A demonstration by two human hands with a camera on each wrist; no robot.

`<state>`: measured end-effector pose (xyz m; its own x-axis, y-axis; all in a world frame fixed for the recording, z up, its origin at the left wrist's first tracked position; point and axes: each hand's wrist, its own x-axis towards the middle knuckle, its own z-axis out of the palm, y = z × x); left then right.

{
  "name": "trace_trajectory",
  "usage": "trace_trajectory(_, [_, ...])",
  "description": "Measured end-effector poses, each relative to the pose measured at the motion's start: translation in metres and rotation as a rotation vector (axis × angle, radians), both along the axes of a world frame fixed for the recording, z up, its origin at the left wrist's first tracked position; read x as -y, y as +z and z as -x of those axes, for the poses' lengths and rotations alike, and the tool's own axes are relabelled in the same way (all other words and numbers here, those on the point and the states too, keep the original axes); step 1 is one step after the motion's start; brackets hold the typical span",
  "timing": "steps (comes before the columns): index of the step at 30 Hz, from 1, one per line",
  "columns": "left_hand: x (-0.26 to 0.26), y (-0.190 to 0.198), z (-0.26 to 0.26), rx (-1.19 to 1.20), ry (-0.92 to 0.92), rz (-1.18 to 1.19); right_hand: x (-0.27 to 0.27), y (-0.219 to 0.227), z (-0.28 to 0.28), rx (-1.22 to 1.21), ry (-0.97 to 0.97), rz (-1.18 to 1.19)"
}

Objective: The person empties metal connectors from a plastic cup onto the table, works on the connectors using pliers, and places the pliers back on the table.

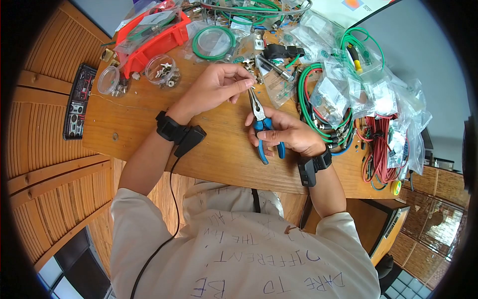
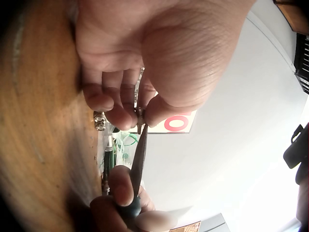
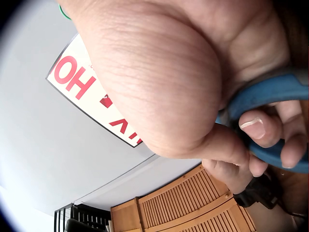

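Observation:
Over the wooden table, my right hand (image 1: 291, 133) grips needle-nose pliers (image 1: 257, 107) by their blue handles (image 3: 263, 96). The long jaws point away from me, toward the fingertips of my left hand (image 1: 216, 85). Between thumb and fingers, that left hand pinches a small metal piece (image 2: 140, 116), mostly covered by the fingertips; its exact kind I cannot tell. In the left wrist view the plier tips meet the piece right beside the thumb. Small metal connectors (image 1: 249, 65) lie on the table just beyond the left fingers.
A red bin (image 1: 154, 42) and two round clear tubs (image 1: 160, 69) of small parts stand at the left. Coiled green cables (image 1: 303, 94), plastic bags (image 1: 333, 89) and a red cable bundle (image 1: 379, 149) crowd the right. A green coil (image 1: 198, 47) lies at the back.

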<state>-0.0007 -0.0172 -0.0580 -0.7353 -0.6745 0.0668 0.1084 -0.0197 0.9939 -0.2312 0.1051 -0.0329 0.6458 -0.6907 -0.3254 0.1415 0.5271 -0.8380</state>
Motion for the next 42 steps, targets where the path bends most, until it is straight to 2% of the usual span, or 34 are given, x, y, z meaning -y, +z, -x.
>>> trace_trajectory(42, [-0.0007, 0.0015, -0.0004, 0.035, -0.008, 0.009, 0.0005, -0.0004, 0.0002, 0.014, 0.011, -0.003])
